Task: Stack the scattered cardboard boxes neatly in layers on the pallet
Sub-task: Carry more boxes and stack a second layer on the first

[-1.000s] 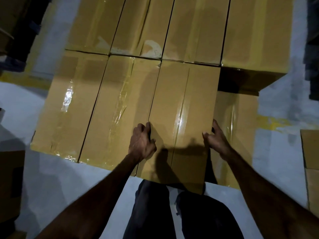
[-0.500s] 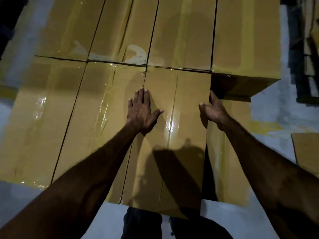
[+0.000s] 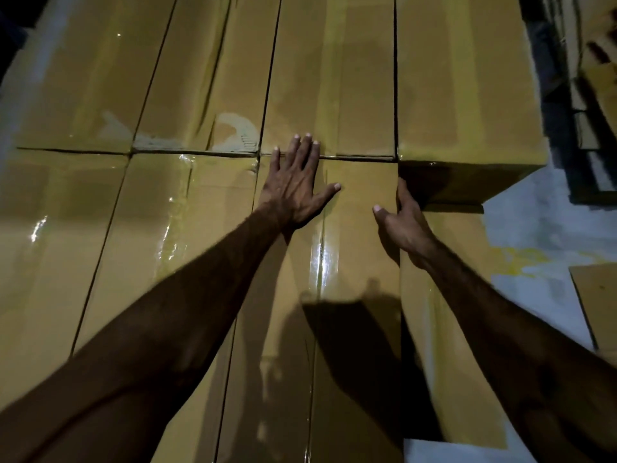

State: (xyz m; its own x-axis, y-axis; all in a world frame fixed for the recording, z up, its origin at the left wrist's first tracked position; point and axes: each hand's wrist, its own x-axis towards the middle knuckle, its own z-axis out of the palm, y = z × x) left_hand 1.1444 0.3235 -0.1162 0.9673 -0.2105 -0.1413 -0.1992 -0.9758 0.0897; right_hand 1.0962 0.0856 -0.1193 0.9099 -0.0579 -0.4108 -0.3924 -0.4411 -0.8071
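Observation:
Long taped cardboard boxes lie side by side in two rows, forming a flat top layer; the pallet under them is hidden. My left hand [image 3: 297,185] lies flat, fingers straight, on the far end of the near-row box [image 3: 354,262], its fingertips reaching the seam with the back row. My right hand [image 3: 405,218] holds that box's right edge, thumb on top, fingers down the side out of sight. To the right a lower box [image 3: 447,315] sits one layer down. Behind it the back-right box [image 3: 467,95] stands at full height.
Pale floor [image 3: 551,228] with a yellow mark shows at the right. A loose cardboard box [image 3: 597,302] sits at the right edge. Dark stacked material [image 3: 587,95] fills the upper right corner.
Both hands have slid forward along the box to its far end, and the camera has moved closer over the stack. My left hand went from curled at the near edge to flat.

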